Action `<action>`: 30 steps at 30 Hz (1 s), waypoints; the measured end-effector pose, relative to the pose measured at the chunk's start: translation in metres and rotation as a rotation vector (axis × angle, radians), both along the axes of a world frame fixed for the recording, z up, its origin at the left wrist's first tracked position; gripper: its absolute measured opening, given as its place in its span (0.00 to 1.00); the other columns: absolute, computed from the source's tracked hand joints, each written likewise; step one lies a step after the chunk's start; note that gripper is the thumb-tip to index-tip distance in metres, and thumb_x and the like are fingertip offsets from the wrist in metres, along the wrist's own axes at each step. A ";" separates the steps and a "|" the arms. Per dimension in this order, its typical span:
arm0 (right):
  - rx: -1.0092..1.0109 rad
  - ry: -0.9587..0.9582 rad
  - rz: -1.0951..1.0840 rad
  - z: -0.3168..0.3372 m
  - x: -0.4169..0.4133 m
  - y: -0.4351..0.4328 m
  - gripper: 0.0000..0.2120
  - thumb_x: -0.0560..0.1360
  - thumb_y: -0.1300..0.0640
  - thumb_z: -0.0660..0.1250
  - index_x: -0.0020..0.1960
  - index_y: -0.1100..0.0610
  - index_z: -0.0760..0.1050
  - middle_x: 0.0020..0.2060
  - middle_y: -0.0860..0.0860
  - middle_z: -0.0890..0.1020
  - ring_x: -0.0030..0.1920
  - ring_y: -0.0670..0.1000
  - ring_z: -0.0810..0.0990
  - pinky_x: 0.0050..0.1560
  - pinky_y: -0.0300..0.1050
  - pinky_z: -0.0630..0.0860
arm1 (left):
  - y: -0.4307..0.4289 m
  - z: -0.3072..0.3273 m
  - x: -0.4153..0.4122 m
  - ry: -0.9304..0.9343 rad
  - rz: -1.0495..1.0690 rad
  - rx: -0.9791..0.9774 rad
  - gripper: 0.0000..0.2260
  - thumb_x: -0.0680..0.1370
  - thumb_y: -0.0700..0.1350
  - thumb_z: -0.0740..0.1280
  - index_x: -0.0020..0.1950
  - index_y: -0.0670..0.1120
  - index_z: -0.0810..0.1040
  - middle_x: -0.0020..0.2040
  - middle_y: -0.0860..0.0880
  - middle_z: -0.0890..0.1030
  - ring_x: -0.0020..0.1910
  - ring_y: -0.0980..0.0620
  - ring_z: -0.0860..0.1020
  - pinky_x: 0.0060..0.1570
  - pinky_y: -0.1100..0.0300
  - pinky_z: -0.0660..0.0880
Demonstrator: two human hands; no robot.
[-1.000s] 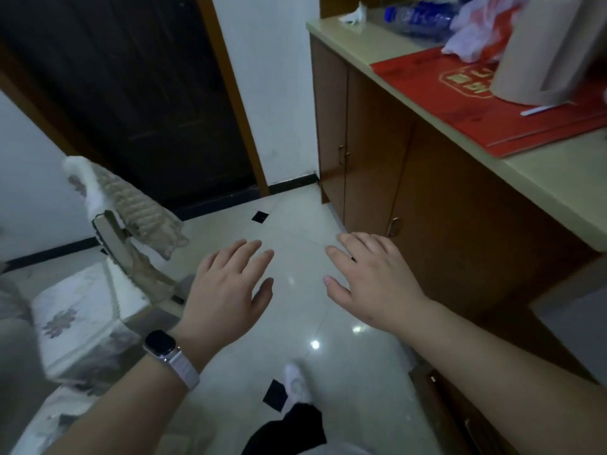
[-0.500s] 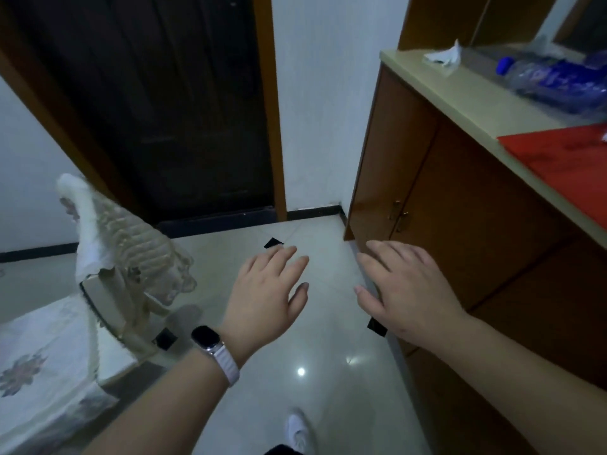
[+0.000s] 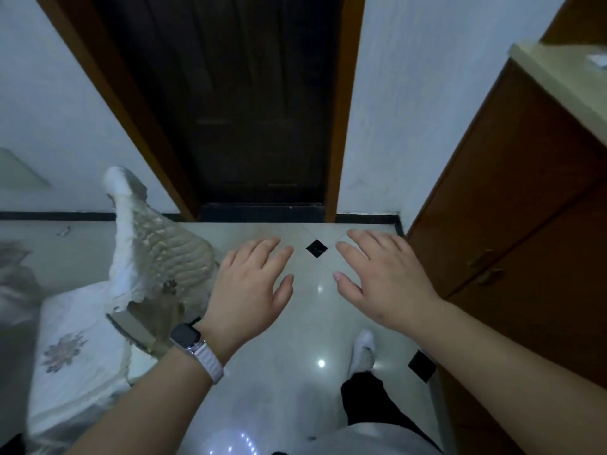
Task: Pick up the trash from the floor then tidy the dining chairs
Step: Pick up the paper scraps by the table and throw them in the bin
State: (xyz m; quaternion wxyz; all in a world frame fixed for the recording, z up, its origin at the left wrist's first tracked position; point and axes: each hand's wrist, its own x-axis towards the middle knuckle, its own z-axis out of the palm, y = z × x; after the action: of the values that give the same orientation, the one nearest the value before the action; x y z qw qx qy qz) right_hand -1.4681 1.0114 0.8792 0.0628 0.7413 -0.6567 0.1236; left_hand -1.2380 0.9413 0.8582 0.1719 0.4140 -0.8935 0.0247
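Observation:
A dining chair (image 3: 98,323) with a pale quilted cover and a flowered seat cushion stands at the lower left, its back turned toward the door. My left hand (image 3: 249,290), with a watch on the wrist, hovers palm down just right of the chair back, fingers straight, holding nothing. My right hand (image 3: 384,280) hovers beside it over the tiled floor (image 3: 308,310), fingers spread and empty. A small scrap of trash (image 3: 63,230) lies on the floor by the far left wall.
A dark wooden door (image 3: 249,103) in a brown frame faces me. A brown cabinet (image 3: 512,231) with a beige top runs along the right. My white shoe (image 3: 363,349) and dark trouser leg stand on the glossy tiles below.
The view has swung left, so the cabinet top with the red mat and bottle has left the frame and the door is now centred. Both hands stay outstretched and empty.

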 end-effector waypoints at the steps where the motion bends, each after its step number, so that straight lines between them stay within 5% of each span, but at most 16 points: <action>1: 0.000 -0.009 0.022 -0.004 -0.003 -0.020 0.24 0.75 0.43 0.57 0.60 0.56 0.79 0.59 0.55 0.80 0.58 0.57 0.77 0.58 0.53 0.72 | -0.015 -0.001 -0.001 -0.006 0.023 -0.003 0.19 0.77 0.52 0.63 0.64 0.46 0.78 0.63 0.44 0.79 0.61 0.41 0.76 0.58 0.47 0.72; 15: 0.116 -0.006 0.398 0.003 -0.056 -0.306 0.25 0.77 0.41 0.56 0.66 0.54 0.75 0.65 0.54 0.77 0.64 0.56 0.74 0.64 0.55 0.70 | -0.201 0.025 -0.044 -0.141 0.435 0.033 0.21 0.78 0.54 0.60 0.68 0.47 0.75 0.67 0.45 0.77 0.67 0.42 0.74 0.65 0.45 0.69; 30: 0.121 0.042 0.607 -0.009 0.055 -0.518 0.24 0.77 0.42 0.57 0.65 0.54 0.76 0.63 0.54 0.78 0.63 0.56 0.75 0.63 0.55 0.71 | -0.361 -0.014 0.060 -0.020 0.700 0.077 0.20 0.78 0.54 0.61 0.68 0.48 0.76 0.66 0.45 0.78 0.67 0.41 0.74 0.64 0.43 0.72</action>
State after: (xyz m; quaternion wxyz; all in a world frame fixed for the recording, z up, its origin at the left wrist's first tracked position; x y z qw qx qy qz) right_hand -1.4134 0.4932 0.8707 -0.0075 0.9082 -0.4102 0.0823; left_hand -1.1779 0.5800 0.8438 0.1284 0.7012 -0.6994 0.0524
